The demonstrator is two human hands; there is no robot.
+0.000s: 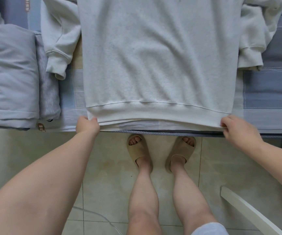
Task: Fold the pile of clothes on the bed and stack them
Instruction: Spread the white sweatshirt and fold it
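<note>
My left hand (pixel 87 125) pinches the left hem corner of the white sweatshirt (pixel 158 56), and my right hand (pixel 235 129) pinches the right corner. The sweatshirt lies flat on the checked bed sheet (pixel 269 85), hem at the bed's near edge. Folded pale blue garments (pixel 9 73) lie to its left.

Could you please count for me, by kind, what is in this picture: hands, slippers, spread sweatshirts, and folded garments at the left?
Hands: 2, left hand and right hand, each pinching a hem corner
Slippers: 2
White sweatshirt, spread out: 1
Folded garments: 2, light blue garment and grey garment
Total: 7
</note>
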